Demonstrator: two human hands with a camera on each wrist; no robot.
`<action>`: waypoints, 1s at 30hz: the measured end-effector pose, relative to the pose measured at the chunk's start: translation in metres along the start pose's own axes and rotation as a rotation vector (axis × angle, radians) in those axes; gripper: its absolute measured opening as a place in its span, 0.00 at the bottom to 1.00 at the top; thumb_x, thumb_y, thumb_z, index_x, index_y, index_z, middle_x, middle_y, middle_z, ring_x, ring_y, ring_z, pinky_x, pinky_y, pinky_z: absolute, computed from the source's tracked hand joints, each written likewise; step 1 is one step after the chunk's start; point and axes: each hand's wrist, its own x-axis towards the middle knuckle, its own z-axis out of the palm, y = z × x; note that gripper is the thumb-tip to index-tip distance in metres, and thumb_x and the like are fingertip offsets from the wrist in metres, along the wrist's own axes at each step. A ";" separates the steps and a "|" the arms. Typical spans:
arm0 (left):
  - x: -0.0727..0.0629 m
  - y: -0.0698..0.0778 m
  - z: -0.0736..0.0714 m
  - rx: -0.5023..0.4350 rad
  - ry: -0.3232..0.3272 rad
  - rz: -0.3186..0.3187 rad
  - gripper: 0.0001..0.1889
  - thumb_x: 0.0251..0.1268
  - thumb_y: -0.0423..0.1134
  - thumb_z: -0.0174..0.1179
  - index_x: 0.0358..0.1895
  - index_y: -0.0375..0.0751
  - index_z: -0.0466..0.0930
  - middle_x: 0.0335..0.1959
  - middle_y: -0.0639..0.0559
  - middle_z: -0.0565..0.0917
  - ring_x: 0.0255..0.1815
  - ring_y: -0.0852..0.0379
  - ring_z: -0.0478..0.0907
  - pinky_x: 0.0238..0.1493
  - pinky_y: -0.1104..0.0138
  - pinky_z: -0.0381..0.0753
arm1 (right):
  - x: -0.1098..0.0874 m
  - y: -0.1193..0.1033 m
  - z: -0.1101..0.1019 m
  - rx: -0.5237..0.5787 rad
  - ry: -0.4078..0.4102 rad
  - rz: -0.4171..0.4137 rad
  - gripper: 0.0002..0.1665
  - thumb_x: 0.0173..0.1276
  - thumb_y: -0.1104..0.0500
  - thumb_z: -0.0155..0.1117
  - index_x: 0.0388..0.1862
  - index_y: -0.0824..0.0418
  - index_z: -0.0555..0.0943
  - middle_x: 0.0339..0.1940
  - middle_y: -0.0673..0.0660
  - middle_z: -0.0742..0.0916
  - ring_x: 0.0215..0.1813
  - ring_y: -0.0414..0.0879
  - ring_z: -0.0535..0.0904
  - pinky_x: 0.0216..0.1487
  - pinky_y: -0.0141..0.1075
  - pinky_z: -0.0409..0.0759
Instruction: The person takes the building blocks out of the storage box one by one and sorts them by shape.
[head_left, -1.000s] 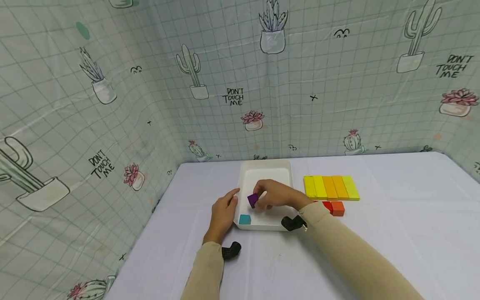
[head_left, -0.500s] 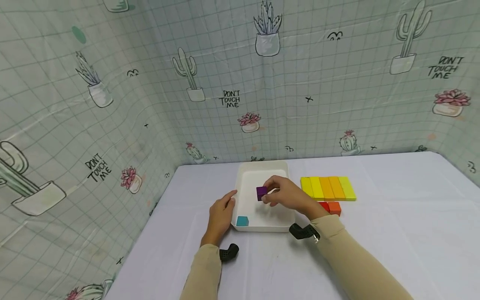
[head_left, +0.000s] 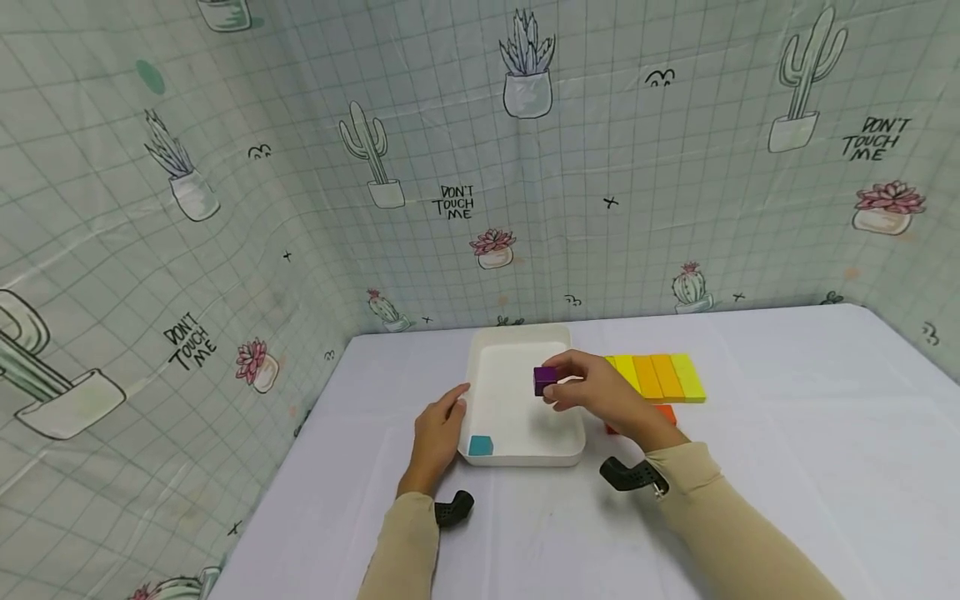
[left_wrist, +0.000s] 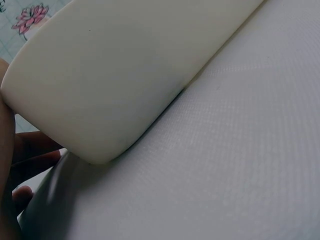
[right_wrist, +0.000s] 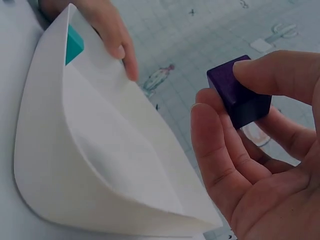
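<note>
My right hand (head_left: 596, 392) pinches a purple cube (head_left: 544, 381) between thumb and fingertips, above the right part of a shallow white tray (head_left: 517, 335). In the right wrist view the thumb lies on one face of the purple cube (right_wrist: 235, 87), with the fingers around its other side. A teal block (head_left: 481, 446) lies in the tray's near left corner. My left hand (head_left: 438, 432) rests at the tray's left wall, fingers fairly straight and fingertips at the rim. The left wrist view shows the outside of the tray (left_wrist: 110, 75) close up, with several fingers beside it.
To the right of the tray, several yellow and orange flat blocks (head_left: 663, 377) lie side by side in a row. Nearer to me are red and orange blocks (head_left: 666, 413), partly hidden by the right arm. A cactus-patterned cloth (head_left: 600, 150) hangs behind the white-covered table (head_left: 787, 400).
My right hand has lifted the purple cube from the tray's lower middle and carried it rightward. My left hand has stayed at the tray's left wall. The head view has shifted slightly.
</note>
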 end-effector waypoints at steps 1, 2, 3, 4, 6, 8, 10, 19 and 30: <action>0.000 0.000 0.000 0.001 0.000 0.004 0.19 0.79 0.44 0.49 0.66 0.53 0.79 0.57 0.45 0.83 0.61 0.44 0.76 0.64 0.45 0.72 | -0.001 0.001 -0.002 0.015 -0.001 0.003 0.27 0.65 0.56 0.71 0.61 0.62 0.76 0.54 0.64 0.81 0.50 0.63 0.83 0.53 0.45 0.83; 0.000 0.000 -0.001 0.001 0.000 0.008 0.19 0.79 0.44 0.50 0.66 0.53 0.79 0.57 0.44 0.83 0.61 0.43 0.76 0.64 0.45 0.72 | -0.002 0.002 -0.004 0.033 -0.002 0.005 0.27 0.65 0.57 0.71 0.60 0.63 0.76 0.55 0.64 0.81 0.51 0.63 0.82 0.53 0.45 0.83; 0.000 0.000 -0.001 -0.001 0.001 0.011 0.19 0.79 0.44 0.50 0.66 0.53 0.79 0.57 0.44 0.83 0.61 0.43 0.76 0.64 0.45 0.72 | -0.003 0.002 -0.006 0.047 -0.003 0.007 0.27 0.65 0.57 0.71 0.60 0.64 0.75 0.55 0.65 0.81 0.51 0.63 0.82 0.53 0.45 0.83; 0.000 0.000 -0.001 0.000 0.001 0.015 0.19 0.79 0.44 0.50 0.66 0.53 0.79 0.57 0.44 0.83 0.61 0.43 0.76 0.64 0.45 0.72 | -0.004 0.004 -0.008 0.061 -0.001 0.011 0.27 0.65 0.58 0.71 0.60 0.64 0.75 0.56 0.65 0.81 0.51 0.62 0.82 0.53 0.44 0.83; 0.000 0.001 -0.002 -0.004 0.000 0.016 0.19 0.79 0.44 0.50 0.67 0.53 0.79 0.57 0.44 0.83 0.61 0.43 0.76 0.64 0.46 0.72 | -0.006 0.005 -0.013 0.076 -0.001 0.020 0.27 0.65 0.58 0.71 0.60 0.65 0.75 0.56 0.66 0.81 0.51 0.61 0.82 0.53 0.43 0.83; 0.000 0.001 -0.002 -0.006 -0.002 0.013 0.19 0.79 0.44 0.50 0.67 0.53 0.79 0.56 0.44 0.83 0.61 0.43 0.76 0.64 0.46 0.72 | -0.009 0.006 -0.017 0.090 -0.004 0.031 0.27 0.66 0.58 0.70 0.60 0.66 0.74 0.56 0.67 0.80 0.52 0.61 0.82 0.53 0.43 0.83; 0.000 0.001 -0.002 -0.007 -0.003 0.010 0.19 0.79 0.44 0.50 0.67 0.53 0.79 0.56 0.45 0.83 0.60 0.44 0.76 0.64 0.46 0.72 | -0.013 0.008 -0.021 0.092 -0.007 0.036 0.27 0.66 0.58 0.70 0.60 0.67 0.74 0.56 0.67 0.80 0.52 0.61 0.82 0.54 0.43 0.83; 0.000 -0.001 0.000 0.016 0.009 0.017 0.19 0.78 0.44 0.50 0.66 0.52 0.79 0.53 0.45 0.84 0.56 0.45 0.78 0.61 0.47 0.74 | -0.033 0.012 -0.041 0.112 -0.007 0.039 0.27 0.69 0.58 0.68 0.61 0.69 0.72 0.56 0.69 0.80 0.53 0.59 0.82 0.53 0.43 0.83; 0.000 0.000 0.000 0.001 0.002 -0.010 0.19 0.78 0.45 0.50 0.66 0.53 0.79 0.55 0.45 0.83 0.60 0.44 0.76 0.63 0.46 0.72 | -0.051 0.015 -0.069 0.118 0.039 0.030 0.27 0.72 0.59 0.64 0.61 0.74 0.68 0.60 0.72 0.75 0.54 0.58 0.81 0.53 0.42 0.83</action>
